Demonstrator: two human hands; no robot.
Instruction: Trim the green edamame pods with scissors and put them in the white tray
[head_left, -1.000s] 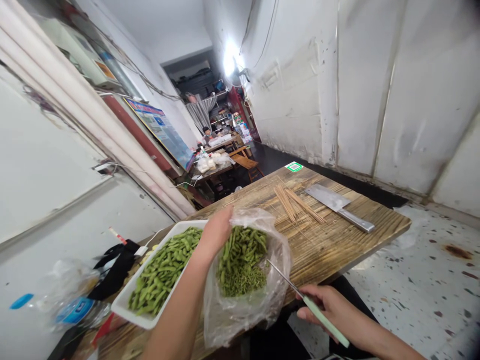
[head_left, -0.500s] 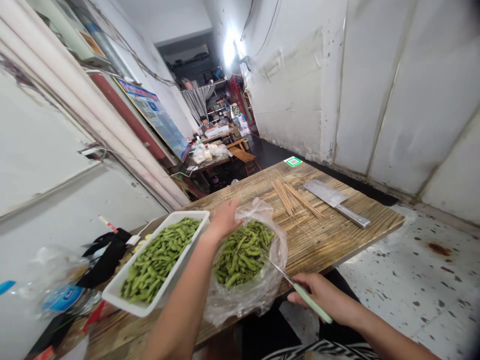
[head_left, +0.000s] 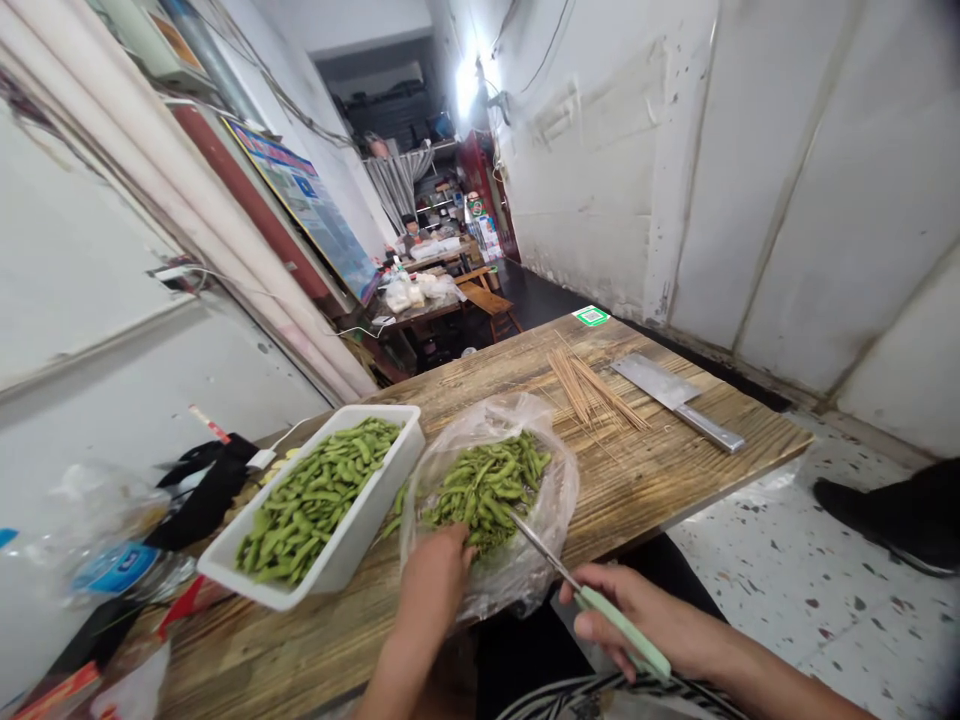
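My left hand (head_left: 433,583) rests on the near rim of a clear plastic bag (head_left: 551,500) full of green edamame pods (head_left: 491,480); its fingers curl into the bag's edge, pinching plastic or pods. My right hand (head_left: 637,615) is closed round the pale green handle of scissors (head_left: 574,583), whose metal blades point up-left into the bag's mouth. A white rectangular tray (head_left: 375,520) heaped with edamame pods sits just left of the bag on the wooden table (head_left: 660,475).
A cleaver (head_left: 675,398) and a bundle of bamboo skewers (head_left: 589,388) lie on the far part of the table. Plastic bags, a black cloth and a bottle crowd the left end. A dark shoe (head_left: 892,505) stands on the speckled floor at right. More tables fill the corridor behind.
My left hand has come back from the bag's far rim to its near rim. The scissors have stayed at the bag's mouth. A shoe has come into view at right.
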